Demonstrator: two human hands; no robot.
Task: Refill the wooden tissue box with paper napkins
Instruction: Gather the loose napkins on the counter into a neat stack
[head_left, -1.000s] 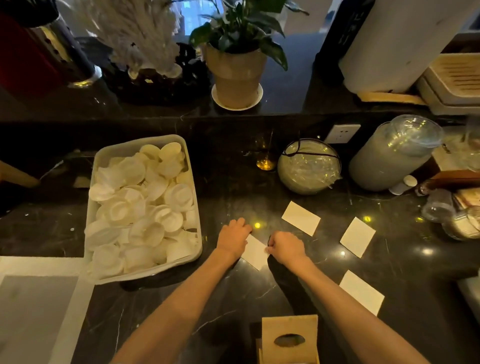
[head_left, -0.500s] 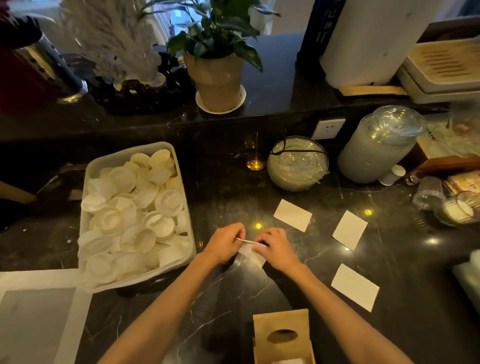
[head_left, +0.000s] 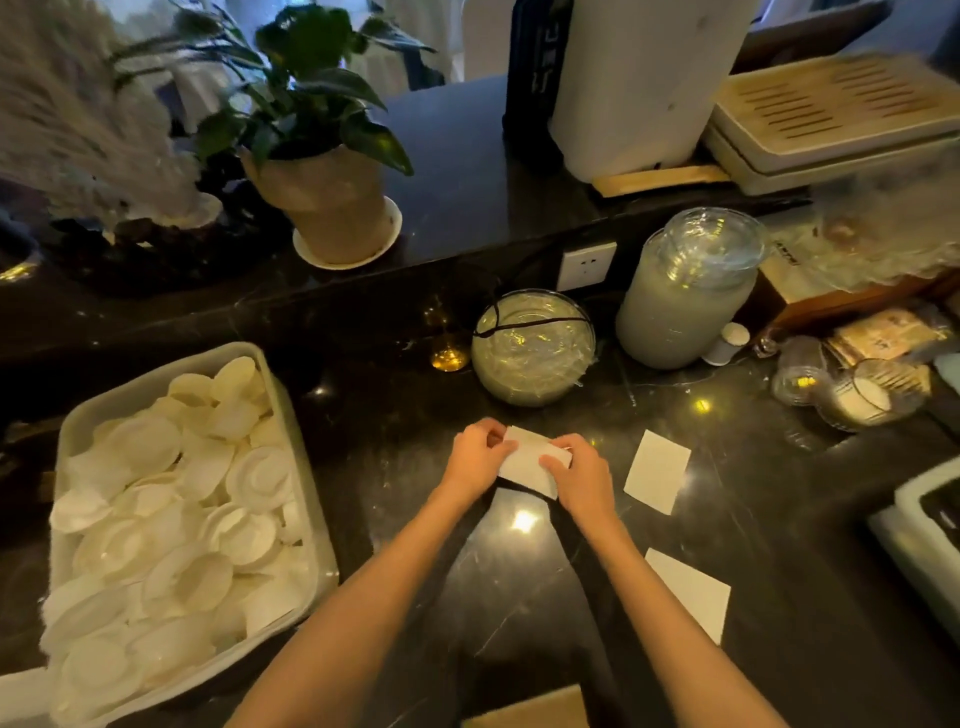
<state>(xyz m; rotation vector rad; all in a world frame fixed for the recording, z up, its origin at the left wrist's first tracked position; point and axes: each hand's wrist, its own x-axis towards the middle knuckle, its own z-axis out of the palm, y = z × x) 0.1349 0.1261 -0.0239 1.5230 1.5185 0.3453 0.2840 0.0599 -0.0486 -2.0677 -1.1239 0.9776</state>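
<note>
A folded white paper napkin (head_left: 529, 460) is held between both hands just above the dark marble counter (head_left: 395, 467). My left hand (head_left: 475, 457) pinches its left end and my right hand (head_left: 579, 475) grips its right end. Two more folded napkins lie on the counter, one to the right (head_left: 657, 472) and one nearer me on the right (head_left: 693, 592). Only the top edge of the wooden tissue box (head_left: 530, 712) shows at the bottom of the view.
A white bin (head_left: 306, 483) filled with several white paper cups fills the left side. Behind the hands stand a plastic-wrapped glass bowl (head_left: 534, 347), a large lidded jar (head_left: 685, 291), small glass jars (head_left: 852, 395) and a potted plant (head_left: 324, 156) on the raised ledge.
The napkin went from lying flat under my hands to being lifted between them. Fewer loose napkins lie on the counter than before, and the camera tilted so the tissue box slid nearly out of view.
</note>
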